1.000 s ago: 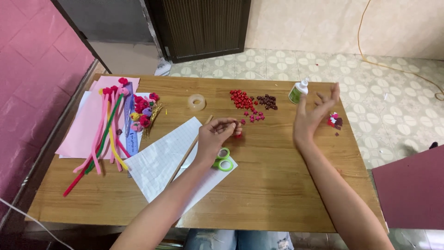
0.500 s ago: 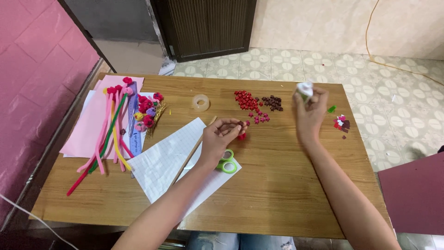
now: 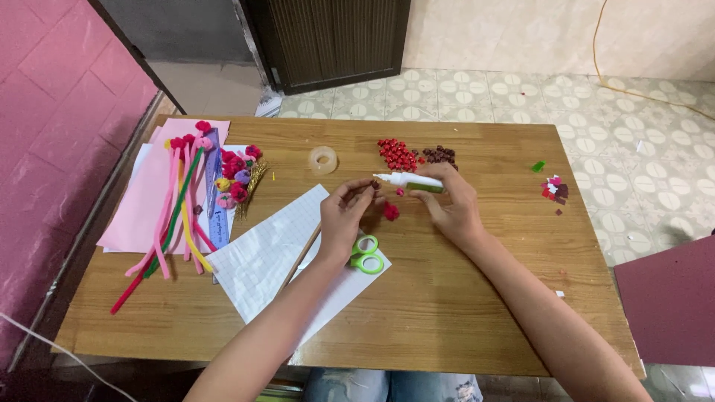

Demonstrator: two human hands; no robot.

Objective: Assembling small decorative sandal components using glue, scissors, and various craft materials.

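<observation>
Right hand (image 3: 454, 208) closed around glue bottle (image 3: 417, 181), centre frame, nozzle aimed left. Left hand (image 3: 344, 216) pinching small dark red piece (image 3: 375, 184) at fingertips, just off nozzle tip. Advisable: steady both wrists, meet nozzle squarely, squeeze lightly. Red pom-pom (image 3: 390, 212) lying just below on table (image 3: 462, 313).

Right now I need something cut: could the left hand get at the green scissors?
Probably yes: the green scissors lie on the white paper beside the left hand, uncovered, though its fingers pinch a small piece.

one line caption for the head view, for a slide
Right hand aims a glue bottle at a small piece pinched in the left hand.
</observation>
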